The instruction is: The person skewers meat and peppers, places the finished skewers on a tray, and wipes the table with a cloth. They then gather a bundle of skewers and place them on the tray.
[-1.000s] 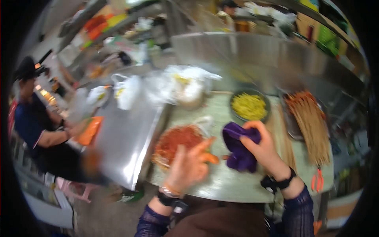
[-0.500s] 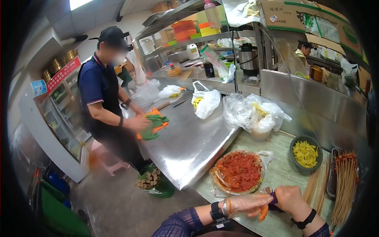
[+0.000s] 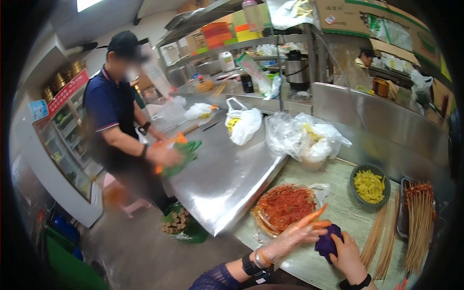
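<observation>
My left hand (image 3: 295,237) wears a clear plastic glove, its fingers stretched out and stained orange. Those fingers point up and to the right, passing over the edge of a round dish of chopped red meat (image 3: 290,205) partly wrapped in plastic. My bare right hand (image 3: 349,256) is closed around a bunched dark purple cloth (image 3: 328,244). The cloth lies right beside the fingers of the gloved hand.
A grey bowl of yellow pickled peppers (image 3: 370,186), loose bamboo skewers (image 3: 386,237) and a tray of meat skewers (image 3: 419,217) stand on the right. Plastic bags (image 3: 304,137) lie behind. Across the steel table (image 3: 222,179), a person (image 3: 116,111) handles a green-and-orange cloth (image 3: 181,157).
My hands have moved apart; the left fingers have straightened and lifted, and the purple cloth now shows fully in my right hand. The other person's cloth has shifted slightly.
</observation>
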A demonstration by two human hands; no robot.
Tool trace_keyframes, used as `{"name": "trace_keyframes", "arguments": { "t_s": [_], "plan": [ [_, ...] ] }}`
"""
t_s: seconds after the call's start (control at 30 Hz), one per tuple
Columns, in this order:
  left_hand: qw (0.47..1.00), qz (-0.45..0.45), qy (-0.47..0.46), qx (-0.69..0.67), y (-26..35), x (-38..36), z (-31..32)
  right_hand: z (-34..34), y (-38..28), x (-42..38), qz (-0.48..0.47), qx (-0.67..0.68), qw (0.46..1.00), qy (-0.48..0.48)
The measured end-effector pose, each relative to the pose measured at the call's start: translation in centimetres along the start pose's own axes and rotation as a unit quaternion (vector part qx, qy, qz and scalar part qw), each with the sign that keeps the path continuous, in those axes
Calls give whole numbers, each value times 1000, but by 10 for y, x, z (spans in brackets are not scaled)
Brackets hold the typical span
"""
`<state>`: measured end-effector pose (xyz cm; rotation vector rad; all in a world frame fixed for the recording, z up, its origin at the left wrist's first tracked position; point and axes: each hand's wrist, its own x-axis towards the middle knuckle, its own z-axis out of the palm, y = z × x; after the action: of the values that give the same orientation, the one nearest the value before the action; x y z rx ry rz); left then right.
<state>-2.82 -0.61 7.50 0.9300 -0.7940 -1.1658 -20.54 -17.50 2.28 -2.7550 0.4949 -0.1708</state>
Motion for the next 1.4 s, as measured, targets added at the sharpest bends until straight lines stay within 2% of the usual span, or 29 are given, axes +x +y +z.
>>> {"name": "trace_keyframes", "arguments": {
  "t_s": [0.03,0.13,0.23,0.27,0.37,0.4,0.43,0.47,0.57,0.6,0.7,0.9,1.0,1.03,1.1,1.17,1.23,1.3,1.4],
  "plan": [
    [1000,4,4,-5,-2,1,-1,-2,-3,-3,-12,5,1000,13],
    [1000,-1,10,-21,-2,3,1,-2,19,-1,13,147,989,15],
    [999,7,-7,45,-3,7,3,-32,6,0,54,260,945,189],
    [999,9,-12,29,-8,9,6,-38,3,-2,65,320,923,202],
    [999,15,-27,-14,-31,19,19,-51,-29,-2,-25,165,953,253],
    [998,14,-14,-59,-37,23,27,-49,-37,-1,-39,143,968,204],
    [999,1,-13,-34,-39,23,27,-43,-39,2,-52,121,979,155],
    [1000,-13,-12,-8,-40,22,26,-28,-34,5,-80,129,966,210],
    [995,-61,-20,73,-34,23,21,-15,-21,1,-84,47,984,152],
    [992,-81,-24,97,-29,19,17,-21,-26,2,-117,17,976,184],
    [989,-111,-21,95,-28,10,11,-29,-24,-4,-146,18,981,130],
    [992,-119,-32,26,-20,4,16,-29,-8,-9,-198,26,970,139],
    [991,-119,40,37,-5,-4,9,-31,3,-4,-150,31,973,170],
    [990,-115,67,42,0,-6,5,-37,5,0,-115,40,977,177],
    [995,-50,91,12,5,-3,5,-52,4,14,-50,57,979,189],
    [992,14,121,-30,7,1,14,-55,2,38,-41,-19,957,288],
    [986,57,135,-74,10,10,15,-65,-6,51,-50,-38,937,345],
    [978,93,153,-108,14,19,12,-70,-19,50,-68,9,937,343],
    [960,136,202,-134,20,38,10,-59,-41,40,-108,234,927,274]
  ]
}}
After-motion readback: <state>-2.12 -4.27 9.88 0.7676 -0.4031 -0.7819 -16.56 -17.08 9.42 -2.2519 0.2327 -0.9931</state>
